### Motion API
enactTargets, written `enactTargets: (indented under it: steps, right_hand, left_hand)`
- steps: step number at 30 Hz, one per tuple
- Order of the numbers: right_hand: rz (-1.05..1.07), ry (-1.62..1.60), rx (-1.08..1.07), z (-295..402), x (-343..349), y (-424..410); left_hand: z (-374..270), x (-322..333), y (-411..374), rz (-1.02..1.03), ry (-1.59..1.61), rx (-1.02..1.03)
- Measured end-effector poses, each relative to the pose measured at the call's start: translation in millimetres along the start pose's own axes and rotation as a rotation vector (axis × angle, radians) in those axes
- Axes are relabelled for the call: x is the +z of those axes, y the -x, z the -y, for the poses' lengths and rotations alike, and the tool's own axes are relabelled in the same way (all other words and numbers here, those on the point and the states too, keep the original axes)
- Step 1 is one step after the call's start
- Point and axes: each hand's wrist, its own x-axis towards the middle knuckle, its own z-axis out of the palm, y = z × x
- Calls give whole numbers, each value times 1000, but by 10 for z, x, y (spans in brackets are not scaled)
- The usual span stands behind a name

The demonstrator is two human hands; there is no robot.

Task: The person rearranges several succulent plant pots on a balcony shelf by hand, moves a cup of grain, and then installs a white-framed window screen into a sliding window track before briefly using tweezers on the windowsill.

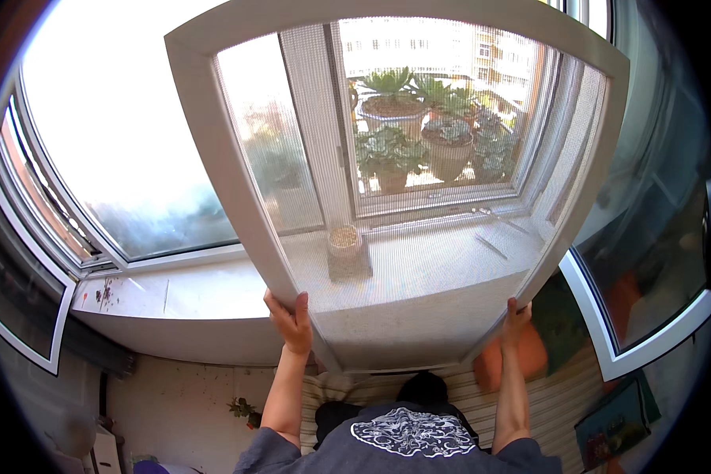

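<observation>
My left hand (292,323) grips the left side of a white-framed window insect screen (243,178), thumb on the near face. My right hand (515,320) holds the lower right side of the same frame. The screen stands upright and tilted in front of me, and its lower edge is near my lap. Through the mesh show a white windowsill (426,260), a round container (343,238) on a small block, thin sticks (490,246) and several potted succulents (391,148) outside the window.
Open window sashes stand at the left (59,332) and right (607,349). Dark debris (105,293) lies on the sill. Below are an orange object (530,355), a striped cover (468,397), a small potted plant (246,412) and a dark green bag-like item (613,423).
</observation>
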Motion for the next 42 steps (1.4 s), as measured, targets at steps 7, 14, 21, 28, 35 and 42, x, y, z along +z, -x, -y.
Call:
enactTargets:
  steps: [7,14,21,28,35,42]
  right_hand:
    - [-243,32,-82,937,111,-982]
    - [-298,88,-3,1562,192,-1533]
    - [-88,30,-180,1950,74,-1889]
    - [-282,122,-219,928,88,-1352]
    - [-306,96,-156,1373,40,-1629]
    - [-300,111,-169,1458,38,-1657]
  left_hand:
    - [-1034,253,-1386,129,130,315]
    - [-760,196,-985,426,431,-156]
    - [-1015,303,-1384,331,519,-142]
    - [-1335,453,-1600,299,553,-106]
    - [-1580,618,-1884,343,648,66]
    - [-970,599,-1248,490,475,-151]
